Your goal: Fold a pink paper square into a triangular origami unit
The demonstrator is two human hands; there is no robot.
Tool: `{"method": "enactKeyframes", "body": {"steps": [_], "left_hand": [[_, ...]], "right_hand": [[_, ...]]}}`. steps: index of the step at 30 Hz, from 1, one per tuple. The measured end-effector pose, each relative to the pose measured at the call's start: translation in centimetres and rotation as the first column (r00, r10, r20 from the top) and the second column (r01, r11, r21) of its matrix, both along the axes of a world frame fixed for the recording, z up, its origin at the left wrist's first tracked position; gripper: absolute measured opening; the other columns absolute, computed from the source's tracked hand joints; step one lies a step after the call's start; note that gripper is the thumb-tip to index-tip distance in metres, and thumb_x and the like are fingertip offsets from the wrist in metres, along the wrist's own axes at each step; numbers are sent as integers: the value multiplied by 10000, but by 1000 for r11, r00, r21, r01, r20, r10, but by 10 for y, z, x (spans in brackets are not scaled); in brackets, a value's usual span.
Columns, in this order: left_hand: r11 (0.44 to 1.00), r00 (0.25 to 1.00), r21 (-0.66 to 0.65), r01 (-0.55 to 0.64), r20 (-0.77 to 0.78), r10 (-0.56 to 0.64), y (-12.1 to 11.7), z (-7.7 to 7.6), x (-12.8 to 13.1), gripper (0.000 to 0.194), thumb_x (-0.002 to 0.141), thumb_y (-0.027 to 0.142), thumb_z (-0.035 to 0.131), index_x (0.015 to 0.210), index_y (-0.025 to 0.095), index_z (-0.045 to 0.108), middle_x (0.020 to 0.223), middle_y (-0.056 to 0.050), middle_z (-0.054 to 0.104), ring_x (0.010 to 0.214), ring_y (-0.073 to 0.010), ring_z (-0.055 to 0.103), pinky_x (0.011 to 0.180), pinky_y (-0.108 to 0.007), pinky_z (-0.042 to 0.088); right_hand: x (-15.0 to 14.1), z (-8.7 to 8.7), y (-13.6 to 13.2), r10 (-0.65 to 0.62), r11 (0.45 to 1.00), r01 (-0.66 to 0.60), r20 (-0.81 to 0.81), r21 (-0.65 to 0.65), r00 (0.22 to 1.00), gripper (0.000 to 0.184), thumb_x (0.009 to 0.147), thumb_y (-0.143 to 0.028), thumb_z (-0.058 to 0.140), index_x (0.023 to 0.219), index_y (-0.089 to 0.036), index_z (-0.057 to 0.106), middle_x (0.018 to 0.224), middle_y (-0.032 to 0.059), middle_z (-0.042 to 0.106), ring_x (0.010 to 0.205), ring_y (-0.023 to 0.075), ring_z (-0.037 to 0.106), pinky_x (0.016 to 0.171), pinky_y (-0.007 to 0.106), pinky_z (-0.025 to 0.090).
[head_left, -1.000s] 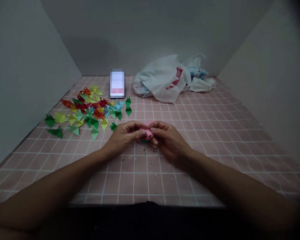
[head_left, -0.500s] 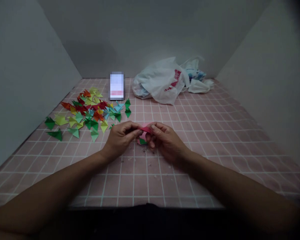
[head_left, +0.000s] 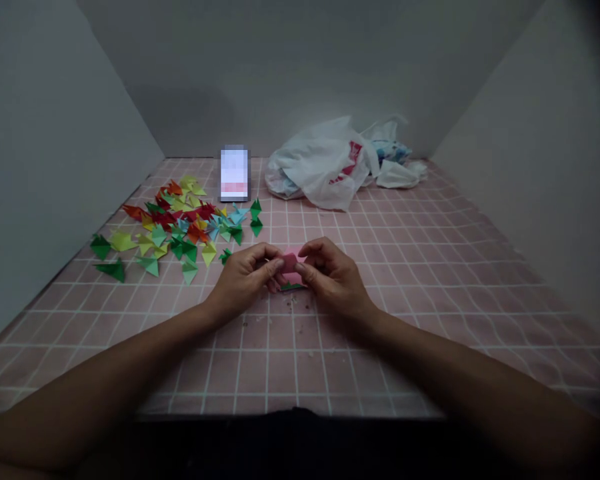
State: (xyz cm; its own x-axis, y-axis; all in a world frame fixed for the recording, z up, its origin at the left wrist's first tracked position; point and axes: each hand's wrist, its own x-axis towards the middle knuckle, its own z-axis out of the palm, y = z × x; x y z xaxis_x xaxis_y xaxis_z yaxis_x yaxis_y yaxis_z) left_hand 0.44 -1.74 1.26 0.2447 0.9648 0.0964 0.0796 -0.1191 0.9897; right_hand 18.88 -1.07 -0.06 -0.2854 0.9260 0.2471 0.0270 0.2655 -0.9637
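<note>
Between my two hands, at the middle of the table, is a small piece of folded pink paper (head_left: 290,263). My left hand (head_left: 253,272) pinches its left side between thumb and fingers. At its right edge is my right hand (head_left: 333,275), thumb against the paper and forefinger curled just above. Beneath the paper lies a small stack of pink and green paper (head_left: 293,287), partly covered by my fingers. Several folded paper cranes (head_left: 180,223) in red, orange, yellow, green and blue spread to the left, one green crane (head_left: 225,256) close to my left hand.
A lit phone (head_left: 234,175) stands upright behind the cranes, its screen blurred. White plastic bags (head_left: 325,163) lie crumpled at the back. Pale walls enclose the pink checked tablecloth (head_left: 405,280) on three sides. Small scraps (head_left: 300,327) are scattered in front of my hands.
The pink paper has turned from a narrow strip to show a broader face. My right forefinger has lifted off a little and its thumb has shifted slightly down and left.
</note>
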Motion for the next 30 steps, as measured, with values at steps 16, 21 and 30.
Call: {"method": "enactKeyframes", "body": {"steps": [16, 21, 30], "left_hand": [[940, 952, 333, 80, -305, 27, 1, 2, -2, 108, 923, 201, 594, 880, 143, 674, 695, 0, 666, 616, -104, 643, 612, -219, 508], [921, 918, 367, 129, -396, 29, 3, 2, -5, 115, 933, 164, 568, 878, 142, 667, 718, -8, 662, 648, -115, 640, 636, -232, 493], [901, 908, 408, 144, -417, 44, 1, 3, -4, 119, 944, 194, 560, 873, 144, 643, 722, -8, 633, 655, -117, 600, 613, -229, 458]], "right_hand": [[2, 3, 1, -57, 983, 29, 151, 182, 987, 120, 888, -195, 636, 776, -183, 593, 728, -15, 579, 664, 116, 520, 614, 266, 402], [3, 5, 1, -57, 977, 23, 158, 211, 986, 124, 875, -128, 623, 767, -182, 593, 769, -9, 551, 708, 124, 526, 647, 279, 409], [3, 7, 1, -65, 946, -1, 193, 325, 979, 141, 878, -122, 641, 762, -183, 588, 760, -9, 544, 708, 126, 521, 632, 274, 397]]}}
